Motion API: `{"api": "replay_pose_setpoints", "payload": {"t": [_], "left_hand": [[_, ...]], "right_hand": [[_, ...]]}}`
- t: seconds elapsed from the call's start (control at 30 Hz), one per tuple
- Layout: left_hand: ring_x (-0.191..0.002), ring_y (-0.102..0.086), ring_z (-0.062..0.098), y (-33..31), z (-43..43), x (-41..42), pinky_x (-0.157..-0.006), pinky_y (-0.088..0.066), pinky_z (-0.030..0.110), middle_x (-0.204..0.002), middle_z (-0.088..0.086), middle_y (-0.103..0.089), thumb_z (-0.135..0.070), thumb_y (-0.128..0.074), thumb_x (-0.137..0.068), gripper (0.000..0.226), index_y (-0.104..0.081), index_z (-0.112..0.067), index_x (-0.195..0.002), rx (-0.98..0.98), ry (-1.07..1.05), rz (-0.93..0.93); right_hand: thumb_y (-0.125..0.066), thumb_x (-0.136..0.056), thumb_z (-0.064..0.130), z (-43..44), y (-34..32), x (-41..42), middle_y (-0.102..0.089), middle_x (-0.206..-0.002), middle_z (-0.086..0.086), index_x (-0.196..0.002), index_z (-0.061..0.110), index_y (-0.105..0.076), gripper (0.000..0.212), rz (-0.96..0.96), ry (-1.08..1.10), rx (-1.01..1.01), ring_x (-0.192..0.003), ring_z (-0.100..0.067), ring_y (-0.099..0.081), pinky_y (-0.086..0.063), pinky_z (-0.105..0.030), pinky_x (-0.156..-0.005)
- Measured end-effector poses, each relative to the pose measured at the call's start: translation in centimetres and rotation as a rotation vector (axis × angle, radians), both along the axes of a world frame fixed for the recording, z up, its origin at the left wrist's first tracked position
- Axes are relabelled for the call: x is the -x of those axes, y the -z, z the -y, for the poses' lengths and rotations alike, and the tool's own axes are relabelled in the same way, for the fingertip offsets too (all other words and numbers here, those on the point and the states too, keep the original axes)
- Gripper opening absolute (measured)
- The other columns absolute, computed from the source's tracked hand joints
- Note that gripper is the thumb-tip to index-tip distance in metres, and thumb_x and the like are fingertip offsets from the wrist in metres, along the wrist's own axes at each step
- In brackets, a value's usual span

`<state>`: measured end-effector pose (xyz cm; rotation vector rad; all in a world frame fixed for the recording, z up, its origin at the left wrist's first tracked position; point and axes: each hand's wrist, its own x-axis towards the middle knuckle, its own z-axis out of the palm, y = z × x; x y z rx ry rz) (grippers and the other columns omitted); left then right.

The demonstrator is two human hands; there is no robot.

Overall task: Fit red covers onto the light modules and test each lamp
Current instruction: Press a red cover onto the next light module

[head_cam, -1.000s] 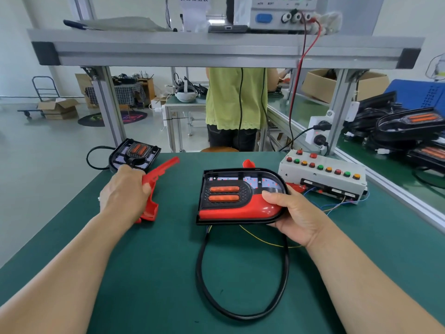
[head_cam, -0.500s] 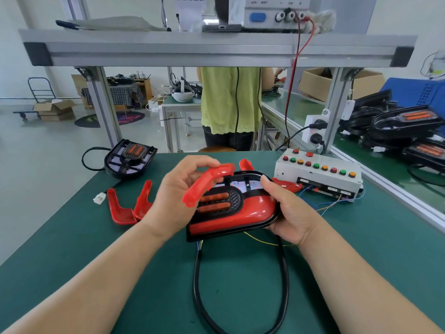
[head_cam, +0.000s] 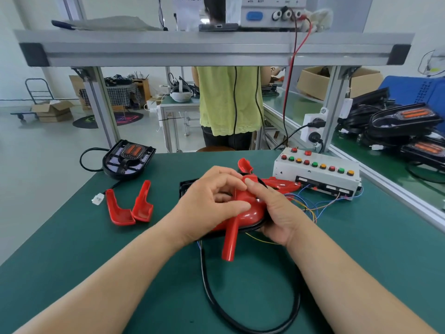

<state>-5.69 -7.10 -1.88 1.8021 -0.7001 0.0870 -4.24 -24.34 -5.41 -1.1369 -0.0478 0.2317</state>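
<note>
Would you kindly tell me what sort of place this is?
Probably a lamp assembly line in a factory: a green-matted workbench, a push-button test box, and stacked black lamp modules on the neighbouring bench.

Your left hand (head_cam: pixel 212 203) and right hand (head_cam: pixel 274 213) hide most of the module (head_cam: pixel 250 213); you can't see its lamps or where the cover (head_cam: pixel 230 242) seats. The supply (head_cam: pixel 265 13) is cropped at top.

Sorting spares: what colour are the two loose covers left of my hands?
Both loose covers are red; head view.
</note>
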Motion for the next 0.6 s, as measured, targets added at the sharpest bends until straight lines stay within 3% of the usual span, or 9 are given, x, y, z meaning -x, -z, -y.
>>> {"api": "replay_pose_setpoints", "payload": {"t": [0.13, 0.2, 0.27, 0.33, 0.43, 0.53, 0.6], "left_hand": [[-0.116, -0.054, 0.004, 0.2, 0.5, 1.3, -0.101, -0.047, 0.032, -0.121, -0.013, -0.053, -0.030, -0.083, -0.077, 0.050, -0.063, -0.022, -0.122, -0.267, -0.231, 0.274], [-0.105, -0.054, 0.001, 0.1, 0.5, 2.1, -0.092, -0.050, 0.032, -0.109, -0.016, -0.052, -0.048, -0.083, -0.070, 0.057, -0.058, -0.030, -0.118, -0.339, -0.326, 0.244], [-0.092, -0.050, -0.006, 0.2, 0.7, 2.8, -0.081, -0.048, 0.024, -0.097, -0.020, -0.051, -0.057, -0.080, -0.066, 0.056, -0.050, -0.039, -0.110, -0.466, -0.347, 0.181], [-0.084, -0.051, -0.001, 0.3, 1.0, 3.3, -0.079, -0.048, 0.025, -0.091, -0.018, -0.052, -0.047, -0.079, -0.072, 0.050, -0.049, -0.038, -0.111, -0.522, -0.309, 0.128], [-0.085, -0.053, 0.009, 0.0, 0.6, 2.9, -0.088, -0.048, 0.033, -0.093, -0.011, -0.057, -0.024, -0.074, -0.084, 0.039, -0.060, -0.029, -0.120, -0.443, -0.308, 0.148], [-0.089, -0.057, 0.000, -0.7, -1.1, 1.8, -0.084, -0.041, 0.011, -0.093, -0.013, -0.061, -0.011, -0.069, -0.089, 0.028, -0.070, -0.026, -0.113, -0.271, -0.362, 0.199], [-0.097, -0.058, -0.004, -0.9, -2.7, 0.9, -0.084, -0.038, 0.004, -0.097, -0.015, -0.065, -0.005, -0.066, -0.091, 0.027, -0.072, -0.023, -0.110, -0.212, -0.400, 0.232]], "right_hand": [[-0.081, -0.063, 0.039, 0.2, 0.1, -0.2, -0.070, -0.092, -0.011, -0.100, 0.017, -0.073, 0.044, -0.045, 0.091, -0.044, -0.078, -0.025, -0.069, -0.061, -0.040, -0.067], [-0.082, -0.062, 0.039, 0.4, 0.2, -0.3, -0.071, -0.102, -0.017, -0.110, 0.013, -0.069, 0.056, -0.065, 0.159, -0.050, -0.090, -0.031, -0.070, -0.060, -0.050, -0.080], [-0.082, -0.063, 0.039, 0.5, 0.2, -0.3, -0.072, -0.110, -0.020, -0.117, 0.011, -0.065, 0.064, -0.068, 0.209, -0.060, -0.098, -0.036, -0.071, -0.059, -0.055, -0.083], [-0.082, -0.063, 0.042, 0.6, 0.1, -0.3, -0.074, -0.104, -0.016, -0.114, 0.013, -0.065, 0.061, -0.047, 0.231, -0.046, -0.091, -0.031, -0.073, -0.061, -0.050, -0.076], [-0.072, -0.063, 0.062, 0.7, 0.1, -0.5, -0.076, -0.103, -0.010, -0.115, 0.016, -0.067, 0.070, -0.028, 0.234, -0.007, -0.092, -0.026, -0.075, -0.062, -0.045, -0.074], [-0.043, -0.075, 0.082, 1.3, -0.3, -0.8, -0.073, -0.118, -0.010, -0.126, 0.027, -0.067, 0.079, -0.074, 0.162, 0.022, -0.110, -0.028, -0.069, -0.054, -0.051, -0.096], [-0.028, -0.085, 0.083, 1.8, -0.3, -1.0, -0.069, -0.125, -0.012, -0.131, 0.026, -0.064, 0.081, -0.114, 0.124, 0.006, -0.120, -0.031, -0.064, -0.044, -0.055, -0.108]]}}
